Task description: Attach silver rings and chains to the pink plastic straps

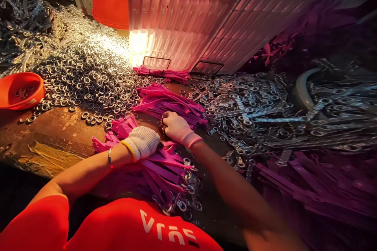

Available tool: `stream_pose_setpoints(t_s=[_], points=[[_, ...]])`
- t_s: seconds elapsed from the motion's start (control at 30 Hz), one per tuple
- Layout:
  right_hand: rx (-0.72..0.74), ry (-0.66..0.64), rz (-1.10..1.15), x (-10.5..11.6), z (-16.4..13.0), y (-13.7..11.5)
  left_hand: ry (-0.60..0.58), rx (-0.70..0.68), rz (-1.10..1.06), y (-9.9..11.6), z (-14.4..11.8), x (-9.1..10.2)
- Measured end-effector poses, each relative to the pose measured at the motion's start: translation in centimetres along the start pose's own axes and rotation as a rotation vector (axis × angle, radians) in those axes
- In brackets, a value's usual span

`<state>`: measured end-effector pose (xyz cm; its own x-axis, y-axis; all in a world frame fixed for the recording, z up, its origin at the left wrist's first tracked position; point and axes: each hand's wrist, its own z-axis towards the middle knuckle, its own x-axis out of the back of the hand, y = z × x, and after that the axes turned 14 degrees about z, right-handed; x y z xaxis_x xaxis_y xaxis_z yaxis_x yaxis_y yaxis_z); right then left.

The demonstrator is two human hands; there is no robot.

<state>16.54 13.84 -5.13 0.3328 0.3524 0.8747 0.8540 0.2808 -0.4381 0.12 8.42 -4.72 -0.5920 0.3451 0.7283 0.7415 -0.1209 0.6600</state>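
Note:
My left hand (143, 141), in a white dotted glove with a yellow cuff, is closed, palm down, over a bundle of magenta straps (167, 168). What its fingers hold is hidden. Just to the right, my right hand (177, 127), also gloved, has its fingers curled at a small dark item I cannot make out. Metal rings (188, 196) hang at the strap ends close to my body. Beyond both hands lies a second pile of magenta straps (169, 104).
Loose metal rings (88, 70) are heaped at the left, beside an orange bowl (35, 90). An orange lamp (110, 2) hangs over them. Upright corrugated panels (188, 19) stand at the back. Silvery strips with ringed ends (259, 102) and purple straps (321, 184) cover the right side.

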Motion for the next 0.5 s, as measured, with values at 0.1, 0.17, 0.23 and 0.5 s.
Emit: stream_pose_setpoints(t_s=[0.1, 0.17, 0.23, 0.5], points=[[-0.023, -0.012, 0.0, -0.9, 0.3, 0.0, -0.012, 0.033, 0.101, 0.7, -2.4, -1.3], [-0.031, -0.016, 0.037, -1.0, 0.4, 0.3, -0.003, 0.039, 0.128, 0.7, -3.6, -1.3], [-0.023, -0.019, 0.097, -0.6, 0.3, 0.6, 0.019, 0.027, 0.139, 0.2, -3.9, -0.7], [0.03, -0.211, 0.882, 4.2, -5.8, -1.6, -0.131, 0.322, -1.11, -1.4, -0.8, 1.7]])
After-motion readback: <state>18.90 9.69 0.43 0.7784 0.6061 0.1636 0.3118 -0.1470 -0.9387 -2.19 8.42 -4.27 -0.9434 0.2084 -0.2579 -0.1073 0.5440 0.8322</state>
